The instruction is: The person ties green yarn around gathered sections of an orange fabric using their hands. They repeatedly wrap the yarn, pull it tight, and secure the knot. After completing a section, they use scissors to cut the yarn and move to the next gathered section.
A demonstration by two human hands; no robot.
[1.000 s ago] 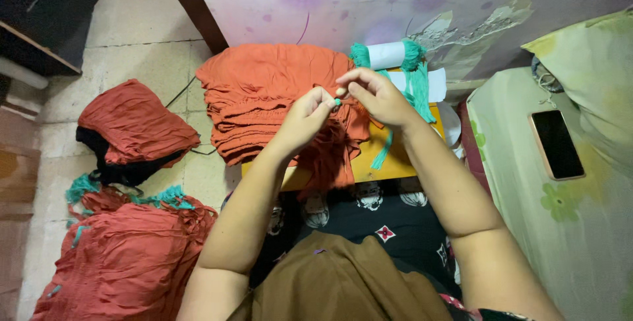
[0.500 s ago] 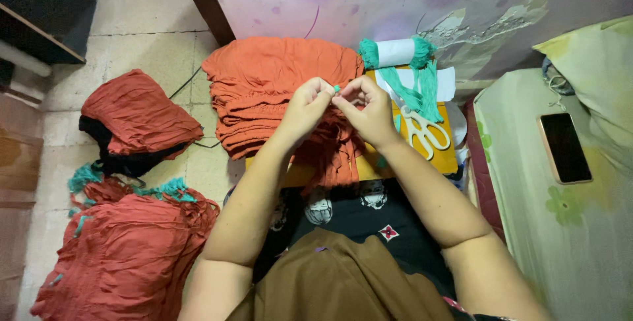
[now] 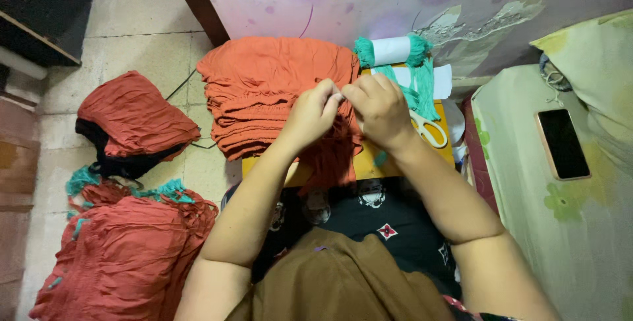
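Two cloth heaps at far left on floor. Orange stack on yellow board, centre. Left hand and right hand meet over stack's right edge, fingertips pinched narrow on fabric fold between them; what else they hold, cannot tell. Fold lies equally near both hands. Teal tassels, scissors just right. Phone far right. Versus a second ago: hands closer together, lower on stack.
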